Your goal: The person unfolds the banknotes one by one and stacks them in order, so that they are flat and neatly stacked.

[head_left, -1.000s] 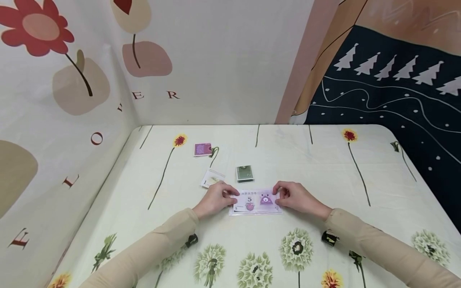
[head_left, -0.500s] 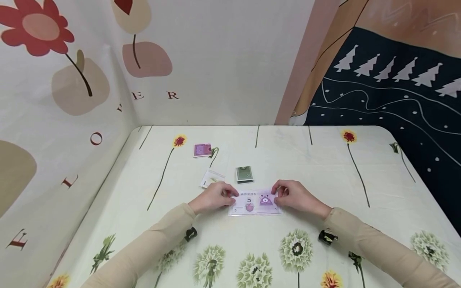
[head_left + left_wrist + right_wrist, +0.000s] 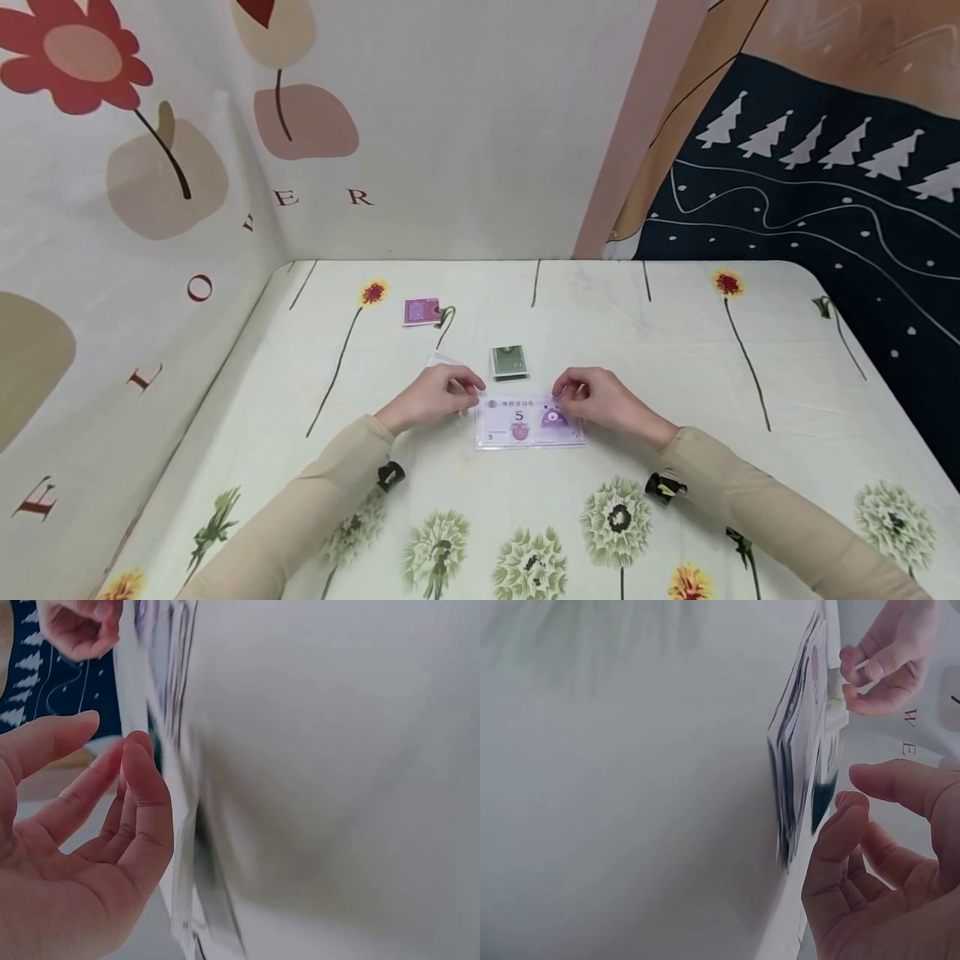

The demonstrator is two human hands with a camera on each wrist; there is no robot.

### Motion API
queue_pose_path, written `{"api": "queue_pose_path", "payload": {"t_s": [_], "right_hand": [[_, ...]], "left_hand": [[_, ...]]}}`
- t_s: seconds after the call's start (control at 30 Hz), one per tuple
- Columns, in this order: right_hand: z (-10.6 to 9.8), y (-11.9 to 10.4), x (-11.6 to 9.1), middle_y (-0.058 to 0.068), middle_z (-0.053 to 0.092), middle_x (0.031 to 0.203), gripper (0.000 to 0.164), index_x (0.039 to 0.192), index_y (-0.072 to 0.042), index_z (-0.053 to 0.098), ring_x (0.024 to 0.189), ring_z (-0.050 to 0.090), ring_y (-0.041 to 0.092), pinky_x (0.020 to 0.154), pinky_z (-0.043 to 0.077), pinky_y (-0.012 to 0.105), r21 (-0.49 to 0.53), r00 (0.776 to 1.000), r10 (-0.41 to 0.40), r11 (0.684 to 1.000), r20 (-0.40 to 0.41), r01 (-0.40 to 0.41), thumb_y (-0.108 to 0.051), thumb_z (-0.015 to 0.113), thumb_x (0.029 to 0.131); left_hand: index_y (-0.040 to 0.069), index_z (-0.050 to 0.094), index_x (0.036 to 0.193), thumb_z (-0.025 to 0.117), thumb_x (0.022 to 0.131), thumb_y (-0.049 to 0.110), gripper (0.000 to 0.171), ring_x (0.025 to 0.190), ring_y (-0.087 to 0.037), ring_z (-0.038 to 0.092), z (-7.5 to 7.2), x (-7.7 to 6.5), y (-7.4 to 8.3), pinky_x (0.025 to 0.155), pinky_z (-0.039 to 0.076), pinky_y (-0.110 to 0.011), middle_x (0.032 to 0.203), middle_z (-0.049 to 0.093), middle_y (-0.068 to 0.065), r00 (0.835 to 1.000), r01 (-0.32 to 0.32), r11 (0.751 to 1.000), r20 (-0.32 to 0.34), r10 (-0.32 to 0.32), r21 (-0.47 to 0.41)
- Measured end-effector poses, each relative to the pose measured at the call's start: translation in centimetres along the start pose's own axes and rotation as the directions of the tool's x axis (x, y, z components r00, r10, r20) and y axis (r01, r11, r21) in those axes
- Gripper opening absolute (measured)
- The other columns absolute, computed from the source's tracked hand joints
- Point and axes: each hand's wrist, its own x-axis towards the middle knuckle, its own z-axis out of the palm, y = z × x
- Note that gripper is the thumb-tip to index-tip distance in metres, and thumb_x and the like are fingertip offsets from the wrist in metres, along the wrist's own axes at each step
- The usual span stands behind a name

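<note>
A small stack of purple play banknotes (image 3: 517,425), marked 5 on top, lies flat on the table. Its layered edges show in the right wrist view. My left hand (image 3: 432,395) hovers by the stack's left end, thumb and fingertips apart with nothing between them. Over the right end is my right hand (image 3: 611,404), its fingers bent loosely and, in the right wrist view, a gap between thumb (image 3: 900,784) and index finger. Just behind the stack rests a folded green note (image 3: 510,362). A white note (image 3: 442,358) is mostly hidden behind my left hand.
A folded magenta note (image 3: 422,312) lies farther back on the left. The flower-printed cloth (image 3: 660,350) covers the table. White patterned fabric (image 3: 450,125) rises behind it, and dark tree-printed fabric (image 3: 810,192) hangs at the right.
Both hands have let go of the purple banknotes and lifted slightly. The left hand has drawn back to the left, covering more of the white note; the right has shifted slightly left.
</note>
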Motion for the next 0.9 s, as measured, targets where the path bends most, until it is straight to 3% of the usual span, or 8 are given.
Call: {"api": "queue_pose_path", "payload": {"t_s": [0.33, 0.53, 0.8, 0.9], "right_hand": [[0.9, -0.6, 0.8, 0.001, 0.058, 0.077, 0.009, 0.092, -0.001, 0.067, 0.066, 0.052, 0.014, 0.057, 0.045, 0.023, 0.019, 1.000, 0.005, 1.000, -0.025, -0.005, 0.001, 0.066, 0.083], [1.7, -1.0, 1.3, 0.001, 0.061, 0.081, 0.010, 0.095, 0.000, 0.067, 0.065, 0.055, 0.014, 0.057, 0.046, 0.023, 0.059, 1.000, 0.006, 0.998, -0.028, -0.004, -0.002, 0.067, 0.085], [3.4, -1.8, 2.0, 0.008, 0.066, 0.091, 0.017, 0.104, 0.001, 0.066, 0.072, 0.061, 0.015, 0.053, 0.051, 0.028, 0.161, 1.000, 0.012, 0.987, -0.002, -0.012, -0.001, 0.064, 0.087], [4.2, -2.0, 2.3, 0.010, 0.067, 0.097, 0.019, 0.106, 0.001, 0.066, 0.080, 0.063, 0.017, 0.062, 0.053, 0.030, 0.173, 1.000, -0.016, 0.985, 0.003, 0.015, -0.001, 0.064, 0.087]], "left_hand": [[-0.002, 0.067, 0.109, 0.064, 0.089, 0.005, 0.021, 0.082, -0.021, 0.062, -3.1, -0.7, -0.7, 0.068, 0.051, -0.030, 0.091, 0.062, -0.007, 0.989, 0.072, 0.997, -0.123, -0.077, -0.041], [-0.003, 0.067, 0.109, 0.064, 0.090, 0.006, 0.021, 0.088, -0.025, 0.063, -4.3, -1.1, -1.7, 0.070, 0.052, -0.031, 0.099, 0.065, -0.012, 0.978, 0.090, 0.996, -0.185, -0.091, -0.010], [-0.002, 0.062, 0.115, 0.063, 0.091, 0.009, 0.027, 0.113, -0.037, 0.054, -5.1, -1.0, -2.8, 0.090, 0.048, -0.046, 0.125, 0.054, -0.021, 0.944, 0.196, 0.980, -0.279, -0.179, 0.034], [-0.002, 0.059, 0.119, 0.061, 0.092, 0.010, 0.030, 0.119, -0.040, 0.049, -5.1, -0.9, -3.1, 0.095, 0.044, -0.050, 0.129, 0.048, -0.024, 0.937, 0.221, 0.975, -0.281, -0.207, 0.018]]}}
